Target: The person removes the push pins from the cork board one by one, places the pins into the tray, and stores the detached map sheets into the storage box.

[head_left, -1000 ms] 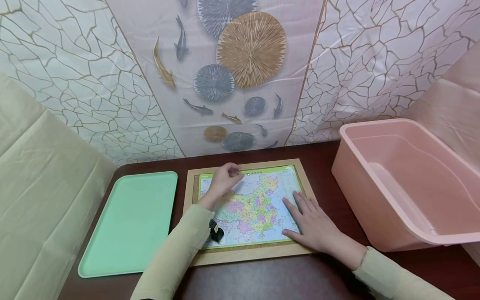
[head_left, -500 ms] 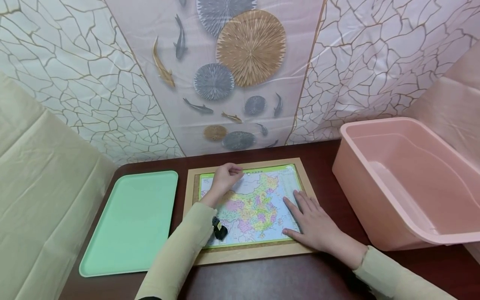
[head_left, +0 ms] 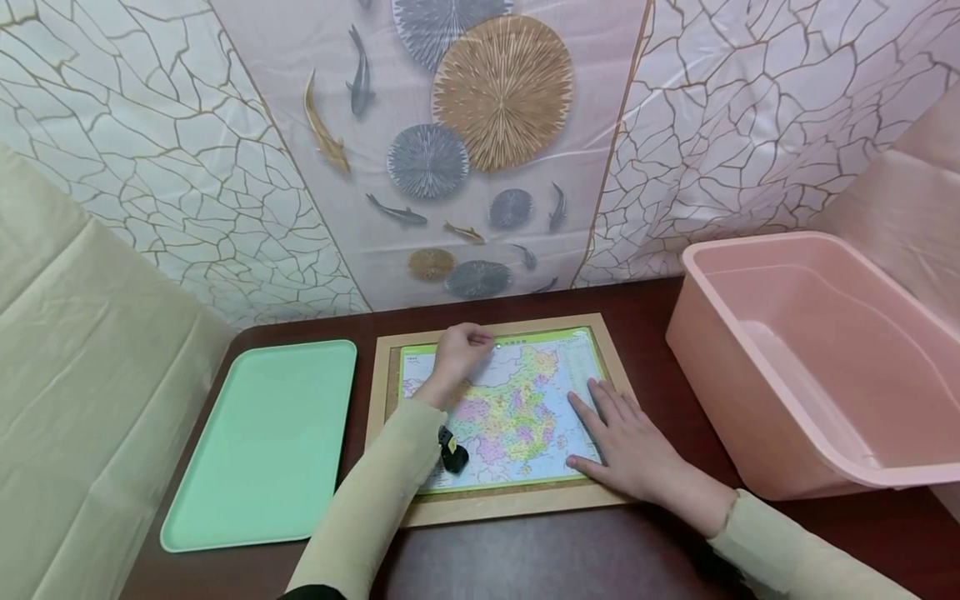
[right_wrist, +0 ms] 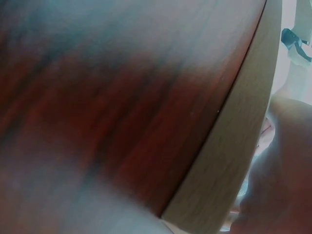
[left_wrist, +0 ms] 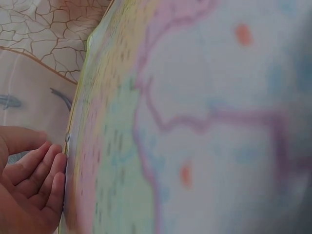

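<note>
A map puzzle (head_left: 517, 408) with a green border lies inside a light wooden frame (head_left: 517, 502) on the dark table. My left hand (head_left: 459, 354) is over the map's upper part, its fingers near a small pale round spot at the top border. In the left wrist view, the fingers (left_wrist: 41, 170) are slightly bent with their backs along the map, and nothing shows between them and the thumb. Spread flat, my right hand (head_left: 630, 446) rests across the map's right side and the frame. The right wrist view shows mostly table and frame edge (right_wrist: 234, 126).
A pale green tray (head_left: 262, 442) lies to the left of the frame. On the right stands a deep pink tub (head_left: 750, 375). A patterned cloth (head_left: 480, 167) hangs behind the table. A black wrist camera (head_left: 452, 454) sits beneath my left sleeve, over the map.
My left hand has moved a little to the right along the map's top border, its forearm following. The right hand stays in the same place on the map and frame.
</note>
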Tool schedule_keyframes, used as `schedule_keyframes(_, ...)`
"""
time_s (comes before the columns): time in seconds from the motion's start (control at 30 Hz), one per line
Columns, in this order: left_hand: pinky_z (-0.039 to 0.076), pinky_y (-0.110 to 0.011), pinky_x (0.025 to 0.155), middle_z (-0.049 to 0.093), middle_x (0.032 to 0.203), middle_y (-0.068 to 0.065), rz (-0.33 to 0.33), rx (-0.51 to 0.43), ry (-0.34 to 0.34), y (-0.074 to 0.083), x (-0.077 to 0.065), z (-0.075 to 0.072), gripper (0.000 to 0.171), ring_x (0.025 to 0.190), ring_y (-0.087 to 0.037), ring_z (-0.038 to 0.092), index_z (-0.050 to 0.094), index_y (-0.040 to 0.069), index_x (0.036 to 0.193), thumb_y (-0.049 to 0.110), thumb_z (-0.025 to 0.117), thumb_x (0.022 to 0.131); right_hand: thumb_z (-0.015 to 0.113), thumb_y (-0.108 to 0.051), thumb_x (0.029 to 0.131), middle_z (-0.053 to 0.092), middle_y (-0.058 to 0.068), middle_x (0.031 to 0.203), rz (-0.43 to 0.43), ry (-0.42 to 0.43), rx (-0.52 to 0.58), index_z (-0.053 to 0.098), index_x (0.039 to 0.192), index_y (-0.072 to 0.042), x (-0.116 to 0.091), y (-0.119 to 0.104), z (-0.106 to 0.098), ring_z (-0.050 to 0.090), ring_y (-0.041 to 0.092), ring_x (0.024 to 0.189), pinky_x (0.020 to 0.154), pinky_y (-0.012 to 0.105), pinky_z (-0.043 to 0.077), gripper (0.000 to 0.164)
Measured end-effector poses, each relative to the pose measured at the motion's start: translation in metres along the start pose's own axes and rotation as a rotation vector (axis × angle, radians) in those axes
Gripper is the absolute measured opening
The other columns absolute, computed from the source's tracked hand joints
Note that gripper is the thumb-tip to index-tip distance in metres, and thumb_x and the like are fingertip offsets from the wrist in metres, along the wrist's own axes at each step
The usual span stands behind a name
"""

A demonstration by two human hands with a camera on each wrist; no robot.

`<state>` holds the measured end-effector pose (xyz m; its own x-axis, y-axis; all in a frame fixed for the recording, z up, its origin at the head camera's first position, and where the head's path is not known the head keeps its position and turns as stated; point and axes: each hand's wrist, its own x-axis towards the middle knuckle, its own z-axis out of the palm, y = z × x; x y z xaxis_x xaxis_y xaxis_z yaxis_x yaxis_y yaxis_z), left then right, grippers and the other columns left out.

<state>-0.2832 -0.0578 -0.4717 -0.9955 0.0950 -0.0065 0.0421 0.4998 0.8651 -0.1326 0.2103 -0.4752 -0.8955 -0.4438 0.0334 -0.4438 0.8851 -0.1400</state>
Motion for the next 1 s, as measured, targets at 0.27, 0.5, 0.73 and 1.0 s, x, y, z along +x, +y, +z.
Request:
schedule_keyframes(0.27, 0.062, -0.04, 0.093, 0.079, 0.108, -0.015, -0.011, 0.008, -0.008, 0.002, 0.004, 0.003, 0.015, 0.103, -0.03, 0.074, 0.08, 0.003, 0.111, 0.008, 0.075, 0.097, 0.064, -0.063, 0.099, 0.032, 0.031, 0.169, -0.001, -0.011, 0.001, 0.04, 0.163, -0.007, 0.002, -0.001, -0.002, 0.029, 0.049, 0.158, 0.124, 0.067, 0.032, 0.089)
schedule_keyframes(0.5, 0.062, -0.039, 0.091, 0.079, 0.104, -0.013, -0.035, 0.02, -0.005, 0.0, 0.006, 0.006, 0.014, 0.098, -0.028, 0.074, 0.08, 0.003, 0.109, 0.008, 0.078, 0.096, 0.064, -0.063, 0.099, 0.032, 0.03, 0.169, -0.002, -0.015, 0.0, 0.041, 0.163, -0.007, 0.002, -0.001, -0.003, 0.029, 0.049, 0.158, 0.124, 0.068, 0.032, 0.089)
schedule_keyframes(0.73, 0.062, -0.04, 0.089, 0.079, 0.101, -0.012, -0.046, 0.038, 0.017, 0.001, 0.006, 0.009, 0.012, 0.094, -0.027, 0.074, 0.081, 0.005, 0.105, 0.007, 0.081, 0.094, 0.065, -0.062, 0.099, 0.031, 0.03, 0.169, 0.0, -0.016, 0.002, 0.04, 0.164, -0.008, 0.001, 0.0, -0.001, 0.028, 0.049, 0.159, 0.125, 0.068, 0.031, 0.088)
schedule_keyframes(1.0, 0.061, -0.042, 0.089, 0.078, 0.098, -0.011, -0.066, 0.037, 0.038, 0.002, 0.006, 0.011, 0.01, 0.092, -0.026, 0.073, 0.081, 0.006, 0.102, 0.006, 0.082, 0.092, 0.065, -0.062, 0.099, 0.031, 0.03, 0.169, -0.002, -0.015, -0.003, 0.04, 0.164, -0.008, 0.001, 0.001, 0.001, 0.028, 0.049, 0.159, 0.124, 0.069, 0.031, 0.088)
